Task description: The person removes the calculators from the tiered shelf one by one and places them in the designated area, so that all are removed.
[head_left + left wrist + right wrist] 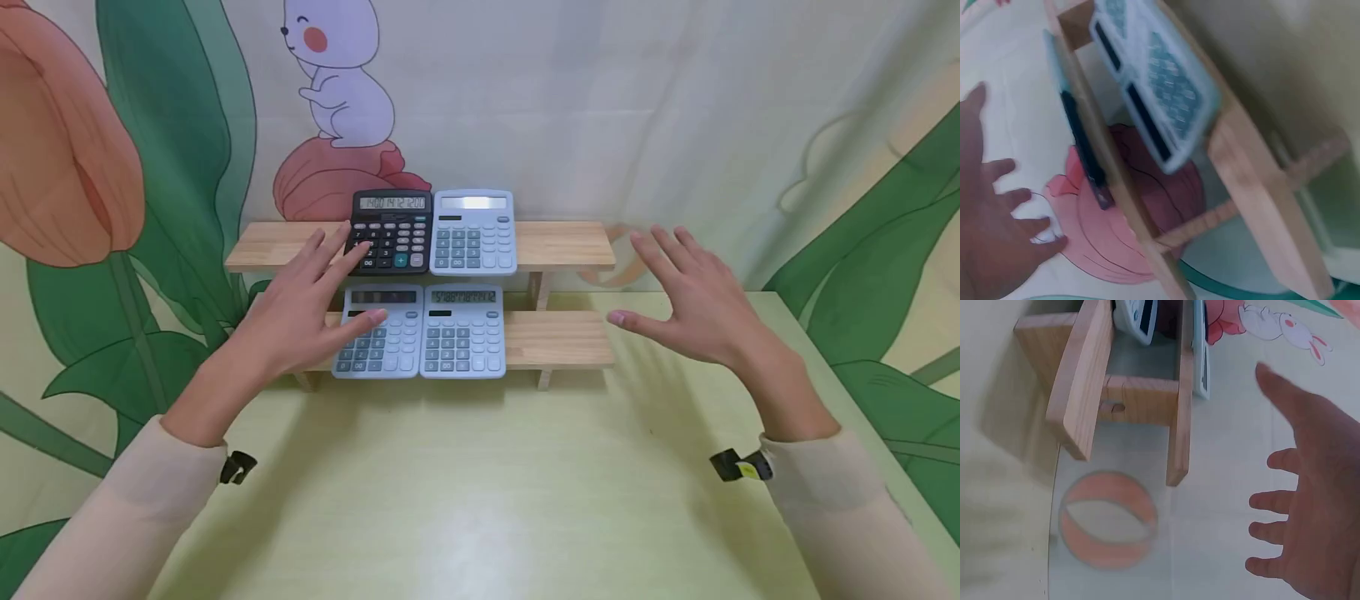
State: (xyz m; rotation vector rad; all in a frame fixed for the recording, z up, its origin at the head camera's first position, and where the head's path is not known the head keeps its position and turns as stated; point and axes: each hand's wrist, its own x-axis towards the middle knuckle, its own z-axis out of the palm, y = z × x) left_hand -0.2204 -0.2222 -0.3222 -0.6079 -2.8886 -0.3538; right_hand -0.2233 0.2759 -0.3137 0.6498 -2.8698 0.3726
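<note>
A two-tier wooden stand (562,246) bears several calculators. On its upper tier a black calculator (392,233) leans beside a pale blue calculator (474,233). Two more pale blue ones stand on the lower tier, the left calculator (380,333) and the right calculator (463,333), which shows digits. My left hand (288,317), fingers spread, is held up before the stand's left part and overlaps the black calculator in the head view. In the left wrist view that hand (997,219) holds nothing. My right hand (701,304) hovers beside the stand's right end, fingers spread and nothing in them.
The stand rests on a pale table (480,500) toward its back edge. Behind it hangs a cloth (600,125) printed with a rabbit, tulips and leaves. Small black clips (238,468) sit near the sleeve cuffs.
</note>
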